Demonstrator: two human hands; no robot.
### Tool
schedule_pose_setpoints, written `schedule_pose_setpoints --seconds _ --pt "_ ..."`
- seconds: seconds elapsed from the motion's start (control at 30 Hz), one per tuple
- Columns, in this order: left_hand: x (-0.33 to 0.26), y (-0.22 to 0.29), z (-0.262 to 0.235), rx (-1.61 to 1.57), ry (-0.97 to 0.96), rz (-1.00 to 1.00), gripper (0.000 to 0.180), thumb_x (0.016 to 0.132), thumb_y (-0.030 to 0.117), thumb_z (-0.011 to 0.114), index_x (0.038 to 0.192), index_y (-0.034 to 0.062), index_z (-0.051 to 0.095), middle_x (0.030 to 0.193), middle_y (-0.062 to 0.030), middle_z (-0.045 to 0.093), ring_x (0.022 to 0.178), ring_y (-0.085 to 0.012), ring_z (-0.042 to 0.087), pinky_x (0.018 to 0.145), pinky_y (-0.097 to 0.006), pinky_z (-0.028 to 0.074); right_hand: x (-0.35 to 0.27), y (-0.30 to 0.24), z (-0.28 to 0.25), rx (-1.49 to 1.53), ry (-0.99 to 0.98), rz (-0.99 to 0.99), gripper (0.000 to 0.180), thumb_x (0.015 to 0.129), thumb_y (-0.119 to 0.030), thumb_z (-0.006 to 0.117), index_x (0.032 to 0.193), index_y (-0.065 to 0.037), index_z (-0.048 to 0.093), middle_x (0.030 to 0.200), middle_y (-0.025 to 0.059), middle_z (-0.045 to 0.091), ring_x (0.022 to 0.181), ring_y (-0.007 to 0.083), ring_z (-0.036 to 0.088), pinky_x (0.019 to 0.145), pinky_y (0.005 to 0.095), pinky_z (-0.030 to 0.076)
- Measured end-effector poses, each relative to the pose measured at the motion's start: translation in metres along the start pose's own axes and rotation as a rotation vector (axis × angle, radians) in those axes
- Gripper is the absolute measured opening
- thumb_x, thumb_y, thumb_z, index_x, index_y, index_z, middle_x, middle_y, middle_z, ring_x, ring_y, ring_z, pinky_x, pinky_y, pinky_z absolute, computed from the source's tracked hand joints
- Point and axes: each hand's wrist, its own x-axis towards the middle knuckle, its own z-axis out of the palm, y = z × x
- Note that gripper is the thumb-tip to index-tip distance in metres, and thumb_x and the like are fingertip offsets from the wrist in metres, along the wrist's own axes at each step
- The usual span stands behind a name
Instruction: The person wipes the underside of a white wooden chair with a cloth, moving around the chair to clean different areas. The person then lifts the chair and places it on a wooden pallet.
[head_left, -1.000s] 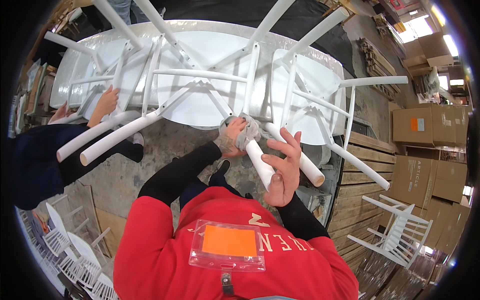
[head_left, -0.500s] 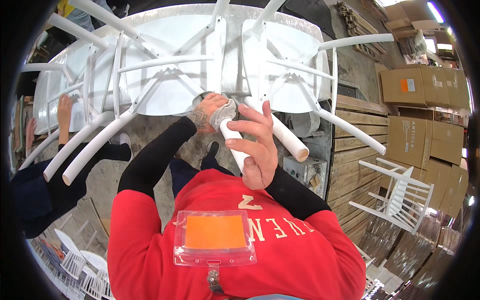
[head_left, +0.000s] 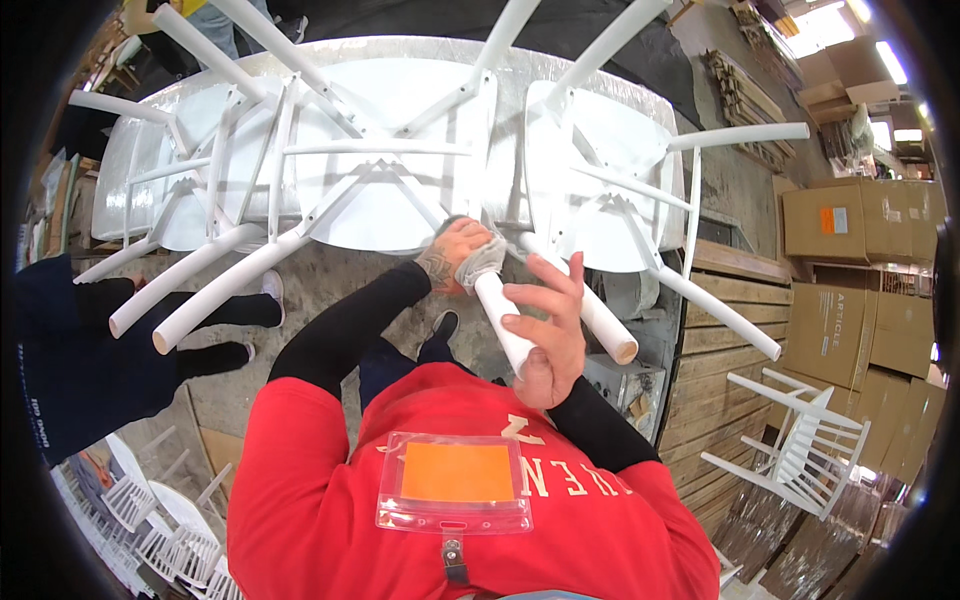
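Note:
Several white chairs lie upside down on a white table (head_left: 600, 55), legs pointing toward me. My right hand (head_left: 548, 335) wraps around the end of one white chair leg (head_left: 497, 305). My left hand (head_left: 455, 255) presses a grey cloth (head_left: 485, 258) against the same leg higher up, close to the seat (head_left: 395, 215) of the middle chair. A second leg (head_left: 600, 320) runs just right of my right hand.
Another person in dark clothes (head_left: 60, 370) stands at the left beside the table. Cardboard boxes (head_left: 850, 220) are stacked at the right over wooden pallets (head_left: 720, 340). A white chair (head_left: 800, 440) stands at the lower right; more white chairs (head_left: 150, 510) are at the lower left.
The view has shifted, so the chairs sit more central. My left hand with the cloth stays on the leg; my right hand keeps its hold. The other person's hand on the left is gone from view.

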Motion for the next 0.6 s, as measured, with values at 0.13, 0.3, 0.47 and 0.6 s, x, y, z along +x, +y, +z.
schedule_pose_setpoints --seconds 0.13,0.3,0.47,0.6 --pt "0.018 0.057 -0.013 -0.217 -0.146 -0.247 0.053 0.067 0.034 0.079 0.111 0.0102 0.065 0.113 -0.0112 0.062 0.112 -0.0334 0.056 0.100 -0.050 0.039 0.001 0.007 0.004 -0.010 0.087 0.022 0.031 0.086 -0.006 0.044 0.104 -0.010 0.068 0.118 0.0127 0.067 0.127 0.0407 0.056 0.119 0.0664 0.013" --pt "0.041 0.109 -0.035 -0.411 0.059 0.058 0.053 0.062 0.032 0.081 0.110 0.0118 0.067 0.112 -0.0101 0.064 0.111 -0.0334 0.058 0.098 -0.048 0.042 -0.013 0.001 -0.003 -0.066 0.058 0.012 0.032 0.083 -0.008 0.042 0.102 -0.009 0.067 0.115 0.0145 0.068 0.122 0.0440 0.059 0.119 0.0660 0.014" --pt "0.022 0.015 -0.013 -0.327 -0.392 -0.100 0.061 0.061 0.028 0.080 0.117 0.0089 0.065 0.117 -0.0109 0.063 0.118 -0.0321 0.056 0.104 -0.048 0.040 -0.006 0.005 0.005 -0.049 0.102 -0.020 0.033 0.085 -0.011 0.040 0.106 -0.009 0.066 0.114 0.0153 0.068 0.123 0.0428 0.057 0.119 0.0667 0.014" --pt "0.003 0.001 -0.001 -0.056 -0.288 -0.097 0.063 0.068 0.024 0.078 0.126 0.0077 0.061 0.122 -0.0134 0.060 0.120 -0.0327 0.054 0.104 -0.048 0.040 0.000 -0.004 -0.001 -0.115 0.047 0.037 0.031 0.090 -0.015 0.041 0.106 -0.006 0.065 0.115 0.0163 0.067 0.126 0.0427 0.055 0.119 0.0654 0.014"
